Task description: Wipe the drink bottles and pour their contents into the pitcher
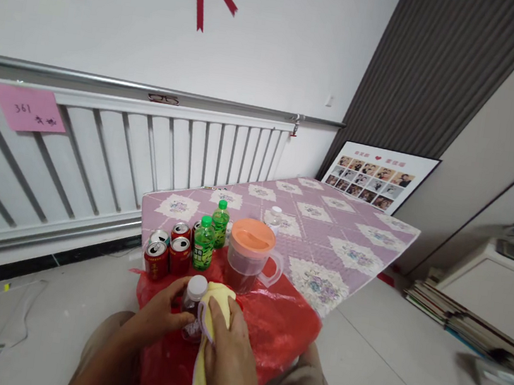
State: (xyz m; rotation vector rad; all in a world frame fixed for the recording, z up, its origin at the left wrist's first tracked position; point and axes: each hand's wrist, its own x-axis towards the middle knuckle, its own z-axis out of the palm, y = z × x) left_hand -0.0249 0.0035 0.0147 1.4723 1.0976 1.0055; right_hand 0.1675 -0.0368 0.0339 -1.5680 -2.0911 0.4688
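Note:
In the head view a small clear bottle [197, 289] with a white cap and dark contents stands upright on a red plastic sheet [290, 315]. My left hand [161, 313] is curved around its left side, thumb and fingers against it. A folded yellow cloth [217, 302] with a purple edge is gripped in my right hand [231, 355]; it lies against the bottle's right side. Just behind stands a clear plastic pitcher [241, 270] with an orange lid. Two green bottles [202, 248] with green caps and several drink cans [180, 255] stand to the left.
A patterned purple cloth [314, 212] covers the table, with another clear bottle [274, 220] on it. Beyond are a white radiator [167, 148] with a pink note [28, 109], and a photo board [378, 178]. Stacked books [444, 318] lie at right.

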